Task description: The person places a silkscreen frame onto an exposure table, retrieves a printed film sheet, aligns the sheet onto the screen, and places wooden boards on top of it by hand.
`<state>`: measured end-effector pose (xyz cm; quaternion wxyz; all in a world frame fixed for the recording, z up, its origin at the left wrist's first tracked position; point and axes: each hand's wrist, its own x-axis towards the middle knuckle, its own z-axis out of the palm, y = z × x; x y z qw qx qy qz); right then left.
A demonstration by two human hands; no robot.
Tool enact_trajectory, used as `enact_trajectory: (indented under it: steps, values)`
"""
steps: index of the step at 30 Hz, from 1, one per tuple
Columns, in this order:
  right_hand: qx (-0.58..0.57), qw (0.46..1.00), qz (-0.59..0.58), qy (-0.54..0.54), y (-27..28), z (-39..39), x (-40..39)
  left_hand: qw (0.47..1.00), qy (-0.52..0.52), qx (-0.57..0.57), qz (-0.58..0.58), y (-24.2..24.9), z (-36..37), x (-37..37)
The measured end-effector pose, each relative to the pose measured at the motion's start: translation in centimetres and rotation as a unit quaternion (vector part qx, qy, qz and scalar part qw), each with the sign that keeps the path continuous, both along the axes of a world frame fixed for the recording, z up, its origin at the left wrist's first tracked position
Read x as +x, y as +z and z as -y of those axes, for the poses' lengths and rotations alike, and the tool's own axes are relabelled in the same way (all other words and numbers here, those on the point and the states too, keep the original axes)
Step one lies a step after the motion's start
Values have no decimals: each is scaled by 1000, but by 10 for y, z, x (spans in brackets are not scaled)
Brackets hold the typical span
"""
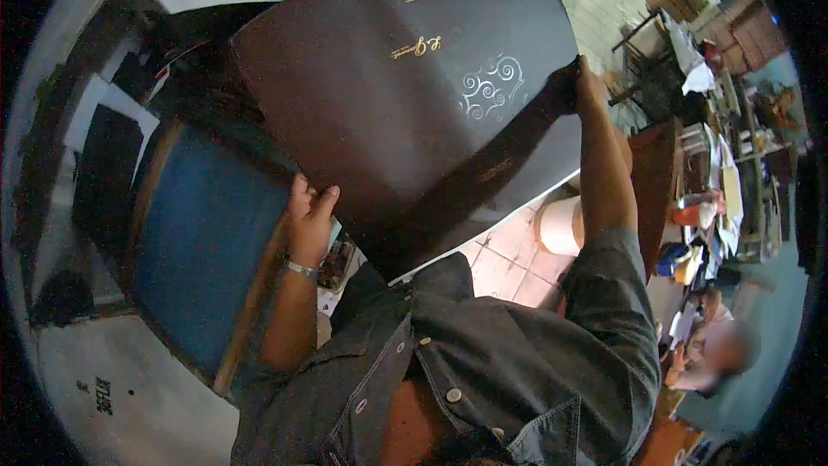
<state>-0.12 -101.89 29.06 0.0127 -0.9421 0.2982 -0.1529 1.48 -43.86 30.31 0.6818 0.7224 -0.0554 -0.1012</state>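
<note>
A large, dark brown printed sheet (362,121) is stretched out in front of my body, slightly bowed. Gold lettering and a silver swirl pattern show on its glossy face, with a long arm shadow across it. My left hand (312,214) pinches the sheet's near left edge, thumb on top and some fingers hidden beneath. On the opposite side, my right hand (588,85) grips the right edge, its fingers partly hidden. A band circles my left wrist.
A blue panel (207,242) with a wooden edge lies to my left, beside a grey machine surface (147,388). A white bucket (561,226) stands on the tiled floor at right. Farther right, a person (703,349) sits near cluttered shelves and tables.
</note>
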Motion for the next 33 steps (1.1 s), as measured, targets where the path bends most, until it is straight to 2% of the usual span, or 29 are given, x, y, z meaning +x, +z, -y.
enact_trajectory:
  steps: [2,4,8,11,14,18,20,23,26,29,30,32,33]
  values:
    - [250,959,112,-77,12,0,18,999,15,15,27,16,-10,-12]
    - [350,919,161,-89,30,3,-3,999,15,-21,29,55,-14,-55]
    - [309,942,129,-34,41,-11,6,995,13,-98,12,56,-21,-71]
    - [344,930,127,-22,61,-4,1,998,34,-46,33,73,-17,-101]
    - [344,932,114,-14,68,-7,-9,991,44,-123,12,76,-7,-113]
    - [321,942,98,-29,63,-36,-17,995,16,-96,-8,74,-21,-107]
    - [338,937,89,-25,69,-39,-20,997,16,-78,6,82,-24,-103]
    - [343,934,98,-26,49,-15,-10,995,17,-96,1,86,-25,-102]
    - [410,900,142,-51,44,-15,-1,995,48,-88,7,57,-36,-91]
    - [334,938,89,-16,52,-5,-1,997,62,-35,-35,81,-36,-100]
    - [308,945,100,-49,55,-9,0,996,50,-65,-29,76,-36,-99]
    - [365,917,148,-66,63,-13,-3,992,27,-123,-21,62,-40,-98]
    - [393,900,170,-74,68,-14,-5,995,38,-88,-11,68,-38,-102]
